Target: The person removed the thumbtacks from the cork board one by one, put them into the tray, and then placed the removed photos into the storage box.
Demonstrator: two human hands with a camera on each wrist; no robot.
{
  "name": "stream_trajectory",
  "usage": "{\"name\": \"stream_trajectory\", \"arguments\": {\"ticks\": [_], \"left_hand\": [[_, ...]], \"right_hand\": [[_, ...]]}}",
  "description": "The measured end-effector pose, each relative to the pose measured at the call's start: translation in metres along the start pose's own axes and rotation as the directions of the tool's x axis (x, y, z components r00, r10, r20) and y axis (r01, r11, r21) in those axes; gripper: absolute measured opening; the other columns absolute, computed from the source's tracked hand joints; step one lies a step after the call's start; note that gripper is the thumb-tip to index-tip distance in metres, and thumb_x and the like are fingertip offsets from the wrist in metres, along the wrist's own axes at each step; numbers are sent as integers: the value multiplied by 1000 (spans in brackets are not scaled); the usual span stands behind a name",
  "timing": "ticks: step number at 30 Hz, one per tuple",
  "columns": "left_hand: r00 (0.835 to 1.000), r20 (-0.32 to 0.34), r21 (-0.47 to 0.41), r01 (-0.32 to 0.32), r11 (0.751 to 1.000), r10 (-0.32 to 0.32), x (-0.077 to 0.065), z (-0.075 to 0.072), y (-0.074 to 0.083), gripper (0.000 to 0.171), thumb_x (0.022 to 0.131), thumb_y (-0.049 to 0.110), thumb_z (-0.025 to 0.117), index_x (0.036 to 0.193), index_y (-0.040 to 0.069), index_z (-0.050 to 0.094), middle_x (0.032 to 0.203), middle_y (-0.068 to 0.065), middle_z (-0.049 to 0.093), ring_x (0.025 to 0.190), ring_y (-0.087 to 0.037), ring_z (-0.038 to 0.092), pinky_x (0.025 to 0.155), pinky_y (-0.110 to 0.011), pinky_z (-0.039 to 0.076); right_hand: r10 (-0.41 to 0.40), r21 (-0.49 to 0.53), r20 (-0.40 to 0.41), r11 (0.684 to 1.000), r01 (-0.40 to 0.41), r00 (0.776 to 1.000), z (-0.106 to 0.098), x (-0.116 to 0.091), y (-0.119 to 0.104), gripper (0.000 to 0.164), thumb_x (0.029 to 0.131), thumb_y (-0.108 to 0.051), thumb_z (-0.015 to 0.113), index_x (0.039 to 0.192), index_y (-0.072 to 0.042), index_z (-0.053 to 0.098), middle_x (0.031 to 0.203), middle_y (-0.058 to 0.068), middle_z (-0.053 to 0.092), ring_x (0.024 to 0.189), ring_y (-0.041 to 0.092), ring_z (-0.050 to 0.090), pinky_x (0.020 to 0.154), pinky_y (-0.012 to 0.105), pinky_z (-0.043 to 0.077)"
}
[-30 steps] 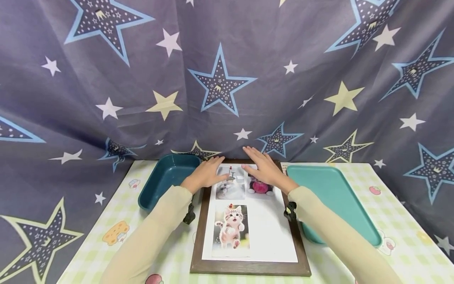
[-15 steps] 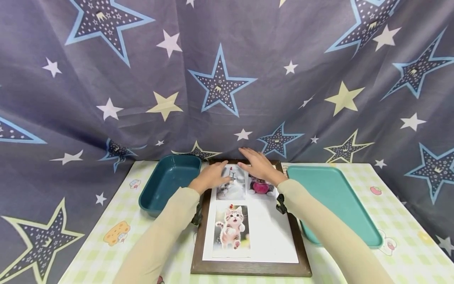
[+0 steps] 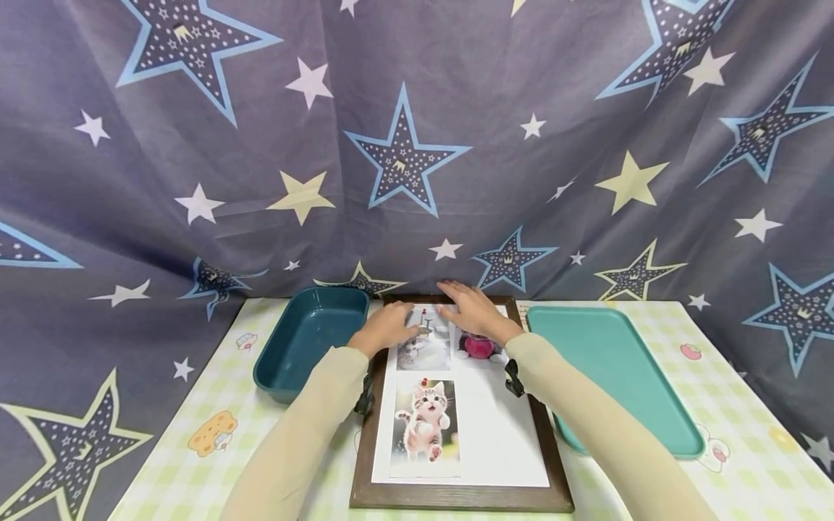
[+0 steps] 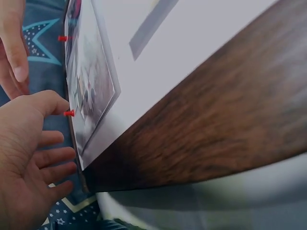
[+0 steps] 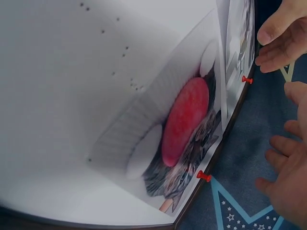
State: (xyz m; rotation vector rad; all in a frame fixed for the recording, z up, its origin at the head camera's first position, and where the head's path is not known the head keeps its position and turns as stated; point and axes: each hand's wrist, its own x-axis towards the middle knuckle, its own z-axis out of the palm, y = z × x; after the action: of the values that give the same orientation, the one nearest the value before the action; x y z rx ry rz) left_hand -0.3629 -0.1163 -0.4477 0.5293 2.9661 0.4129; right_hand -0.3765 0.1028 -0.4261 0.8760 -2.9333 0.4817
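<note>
A brown-framed white board [image 3: 502, 434] lies on the table with three cat photos on it. My left hand [image 3: 389, 329] hovers over its upper left part, fingers apart; in the left wrist view the thumb tip is right by a red push pin [image 4: 69, 113] on the grey kitten photo [image 3: 423, 351]. Over the top right part is my right hand [image 3: 477, 311], fingers extended, partly hiding the photo with the pink heart [image 3: 480, 346]. Another red push pin [image 5: 204, 176] stands at that photo's top in the right wrist view. The jumping kitten photo [image 3: 426, 430] is lower left.
A dark teal bin [image 3: 306, 347] stands left of the board. A light teal tray [image 3: 619, 376] lies to its right. Both rest on a checked tablecloth [image 3: 215, 470], with a star-patterned curtain [image 3: 521, 166] behind. Small holes dot the board's white surface.
My left hand has shifted right and slightly nearer me over the board. The right hand has moved a little left. The board, photos and containers stay put.
</note>
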Motion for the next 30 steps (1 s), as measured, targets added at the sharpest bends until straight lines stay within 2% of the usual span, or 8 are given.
{"name": "stream_trajectory", "arguments": {"ticks": [4,7,11,16,22,30], "left_hand": [[1000,27,-22,3,1000,-2,-4,0,4,66,100,40,62,152,3,46,152,-17,51,137,-34,52,113,-49,45],[999,47,-30,6,1000,-5,-7,0,7,69,99,42,61,153,2,44,156,-18,47,142,-35,48,116,-49,42],[997,81,15,-8,1000,7,-12,3,9,73,101,47,56,156,2,39,163,-21,35,150,-37,36,123,-50,32],[993,113,98,-50,994,39,-19,8,12,72,103,48,50,158,5,35,166,-19,27,155,-37,25,126,-53,23],[978,207,168,-61,984,25,-28,11,14,73,107,55,37,164,12,20,172,-12,11,159,-32,9,129,-55,13],[976,216,182,-71,981,30,-32,16,13,77,107,58,34,165,11,15,172,-11,12,159,-31,12,129,-53,12]], "right_hand": [[8,-3,-8,1000,-8,1000,2,2,2,63,104,-36,56,157,-7,38,160,19,40,148,39,38,121,62,29],[12,2,-14,1000,-12,1000,4,4,3,62,104,-36,56,157,-6,39,159,18,42,147,39,40,121,60,31],[10,12,-4,1000,-10,1000,6,6,4,62,105,-36,55,157,-7,39,159,18,42,147,38,41,121,58,32],[5,22,7,1000,-5,1000,7,5,2,60,105,-36,55,156,-7,40,159,19,42,145,39,42,119,56,35],[-2,17,7,1000,2,1000,9,5,2,59,104,-33,57,155,-7,42,157,20,45,142,40,46,117,55,39],[-32,21,0,999,32,999,12,8,0,57,104,-31,58,153,-6,45,155,20,48,140,39,49,117,54,40]]}}
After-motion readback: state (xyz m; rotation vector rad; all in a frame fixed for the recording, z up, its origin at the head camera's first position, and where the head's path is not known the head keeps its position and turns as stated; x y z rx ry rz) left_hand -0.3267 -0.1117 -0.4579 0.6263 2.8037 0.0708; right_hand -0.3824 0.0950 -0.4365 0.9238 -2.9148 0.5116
